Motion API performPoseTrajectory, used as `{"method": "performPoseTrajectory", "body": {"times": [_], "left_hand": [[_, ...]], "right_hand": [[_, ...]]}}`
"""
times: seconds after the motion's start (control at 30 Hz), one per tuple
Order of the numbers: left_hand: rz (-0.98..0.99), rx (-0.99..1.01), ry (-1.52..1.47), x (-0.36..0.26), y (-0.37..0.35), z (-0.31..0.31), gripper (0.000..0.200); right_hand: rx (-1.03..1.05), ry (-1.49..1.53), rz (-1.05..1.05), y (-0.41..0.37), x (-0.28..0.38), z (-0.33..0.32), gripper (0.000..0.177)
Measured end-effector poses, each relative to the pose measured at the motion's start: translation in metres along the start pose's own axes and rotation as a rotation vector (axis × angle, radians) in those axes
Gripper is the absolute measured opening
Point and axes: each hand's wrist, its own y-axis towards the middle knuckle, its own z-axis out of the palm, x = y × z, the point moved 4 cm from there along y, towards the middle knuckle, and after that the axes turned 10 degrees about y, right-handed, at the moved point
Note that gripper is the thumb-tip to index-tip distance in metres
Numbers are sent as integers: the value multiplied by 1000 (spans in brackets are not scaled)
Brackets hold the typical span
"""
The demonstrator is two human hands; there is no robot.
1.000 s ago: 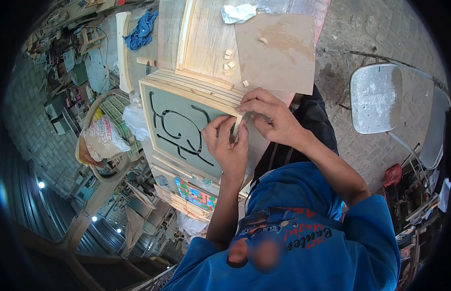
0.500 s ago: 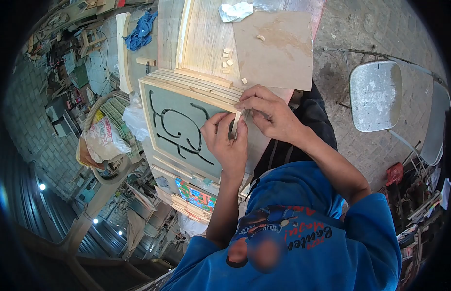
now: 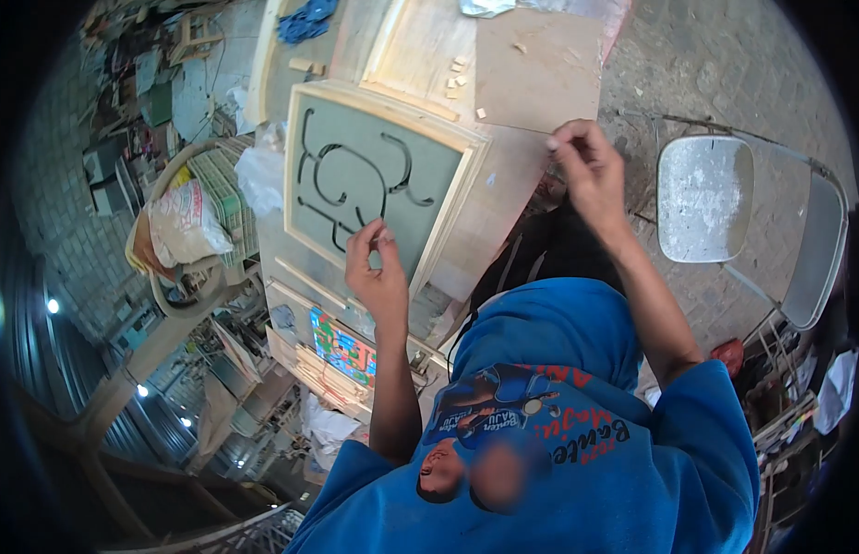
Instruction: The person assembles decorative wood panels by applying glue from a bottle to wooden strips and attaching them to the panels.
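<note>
A wooden frame [image 3: 445,210] holds a grey-green panel [image 3: 355,148] with black curved line shapes on it. My left hand [image 3: 378,275] is over the panel's near edge, fingers curled together in a pinch; whatever may be between the fingertips is too small to make out. To the right of the frame, apart from it, my right hand [image 3: 591,171] is raised with thumb and fingers pinched. I cannot make out what those fingertips hold. Small wood blocks [image 3: 457,81] lie beyond the frame's far side.
A brown board [image 3: 540,74] lies on the table near the small blocks. Blue cloth [image 3: 306,20] and a clear plastic bag [image 3: 261,175] are on the left. Wooden strips [image 3: 332,377] lie by a colourful picture board [image 3: 344,346]. A metal chair [image 3: 706,198] stands at right.
My hands have parted from the frame's corner. The right hand has moved right and up, away from the frame; the left has moved left across the panel. The whole view has shifted slightly.
</note>
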Motion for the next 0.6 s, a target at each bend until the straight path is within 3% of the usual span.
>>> {"method": "performPoseTrajectory", "body": {"times": [0.17, 0.27, 0.33, 0.37, 0.47, 0.6], "left_hand": [[-190, -143, -18, 75, -53, -44, 16], [-251, -228, -45, 107, -87, -52, 16], [-246, -271, -54, 110, -105, -55, 17], [-220, -289, -56, 110, -108, -54, 18], [-181, -339, -60, 110, -122, -50, 25], [-288, -404, -101, 114, -135, -45, 34]], "right_hand": [[-76, 91, -36, -14, 17, -28, 14], [-158, 7, -34, -23, 23, -50, 28], [-341, 141, 94, -28, 19, -65, 44], [-312, 159, 25, -28, 19, -66, 50], [-372, 101, -10, -39, 34, -54, 50], [-211, -32, -49, -46, 35, -30, 39]]}}
